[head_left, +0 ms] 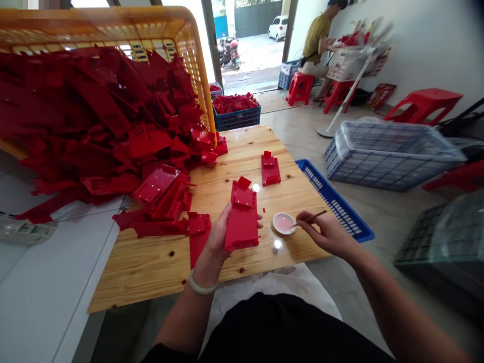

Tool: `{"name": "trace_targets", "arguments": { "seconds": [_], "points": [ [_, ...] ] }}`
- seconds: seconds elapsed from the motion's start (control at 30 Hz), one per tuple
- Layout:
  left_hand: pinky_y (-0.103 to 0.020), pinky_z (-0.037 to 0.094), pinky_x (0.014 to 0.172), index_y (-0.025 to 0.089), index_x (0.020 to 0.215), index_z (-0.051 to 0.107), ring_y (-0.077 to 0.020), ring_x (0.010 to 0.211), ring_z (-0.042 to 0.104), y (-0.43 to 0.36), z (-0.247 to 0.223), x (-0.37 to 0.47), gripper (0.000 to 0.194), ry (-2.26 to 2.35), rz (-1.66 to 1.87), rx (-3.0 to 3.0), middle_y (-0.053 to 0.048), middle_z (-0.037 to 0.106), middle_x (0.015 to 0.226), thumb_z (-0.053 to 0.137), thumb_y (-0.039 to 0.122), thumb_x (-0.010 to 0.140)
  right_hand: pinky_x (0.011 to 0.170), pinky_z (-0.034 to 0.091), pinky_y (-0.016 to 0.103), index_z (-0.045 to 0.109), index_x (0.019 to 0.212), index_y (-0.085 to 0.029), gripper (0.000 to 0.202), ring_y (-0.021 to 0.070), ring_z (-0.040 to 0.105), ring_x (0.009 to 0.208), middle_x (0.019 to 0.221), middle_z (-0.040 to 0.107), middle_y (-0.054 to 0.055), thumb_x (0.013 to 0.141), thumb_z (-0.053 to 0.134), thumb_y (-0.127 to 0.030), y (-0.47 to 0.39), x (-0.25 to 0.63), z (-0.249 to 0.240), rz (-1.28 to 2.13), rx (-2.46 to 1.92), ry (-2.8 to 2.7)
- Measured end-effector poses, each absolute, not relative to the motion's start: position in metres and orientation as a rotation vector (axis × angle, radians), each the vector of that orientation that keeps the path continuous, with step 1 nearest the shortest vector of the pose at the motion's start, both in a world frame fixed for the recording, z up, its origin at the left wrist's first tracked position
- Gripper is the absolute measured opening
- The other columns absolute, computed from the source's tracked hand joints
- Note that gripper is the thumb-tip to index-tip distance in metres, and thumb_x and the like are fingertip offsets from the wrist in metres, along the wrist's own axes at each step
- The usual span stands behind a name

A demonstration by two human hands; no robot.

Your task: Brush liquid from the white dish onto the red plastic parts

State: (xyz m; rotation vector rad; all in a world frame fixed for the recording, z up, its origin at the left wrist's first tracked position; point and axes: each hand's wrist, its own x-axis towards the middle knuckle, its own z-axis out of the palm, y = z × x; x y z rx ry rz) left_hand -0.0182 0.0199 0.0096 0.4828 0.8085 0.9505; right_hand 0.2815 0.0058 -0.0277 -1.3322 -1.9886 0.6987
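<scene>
My left hand [218, 234] is closed around a red plastic part [242, 224], a flat plate with a raised tab at its far end. Between the fingers of my right hand [321, 231] is a thin wooden stick [313, 217]. Its tip reaches the rim of a small white dish [283, 223] that holds pale pink liquid. Another red part lies flat on the table [151, 272], left of my left hand. One more small red part [270, 169] rests farther back on the wood.
A yellow crate [202, 65] tipped on its side spills a heap of red parts [113, 116] at the left. A blue basket [333, 201] stands beyond the table's right edge. Farther right is a plastic-lined crate [385, 161]. A person [317, 38] sits at the back.
</scene>
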Motion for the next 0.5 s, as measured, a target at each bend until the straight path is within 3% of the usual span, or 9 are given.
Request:
{"name": "trace_targets", "arguments": {
  "seconds": [0.27,0.4,0.5],
  "points": [
    [-0.036,0.068,0.069,0.010,0.142,0.068,-0.0338,0.102,0.081,0.013,0.017,-0.018,0.060,0.771,0.982,0.521,-0.022,0.080,0.121,0.044,0.054,0.109,0.057,0.051,0.029,0.072,0.086,-0.022,0.035,0.0205,0.070,0.062,0.072,0.074,0.005,0.100,0.063,-0.052,0.010,0.278,-0.034,0.704,-1.415,-1.794],
    [-0.040,0.068,0.087,0.023,0.156,0.059,-0.0347,0.121,0.076,-0.004,0.015,-0.022,0.060,0.758,1.091,0.579,-0.017,0.078,0.133,0.061,0.053,0.104,0.053,0.054,0.030,0.074,0.084,-0.021,0.046,0.0218,0.071,0.058,0.069,0.074,0.006,0.095,0.072,-0.065,0.010,0.276,-0.040,0.682,-1.420,-1.627],
    [-0.043,0.065,0.096,0.026,0.162,0.053,-0.0370,0.131,0.071,-0.023,0.014,-0.024,0.071,0.721,1.121,0.634,-0.017,0.072,0.144,0.072,0.052,0.098,0.058,0.062,0.032,0.075,0.096,-0.020,0.048,0.0225,0.075,0.061,0.074,0.077,0.007,0.095,0.072,-0.068,0.006,0.271,-0.035,0.623,-1.382,-1.453]
  ]
}}
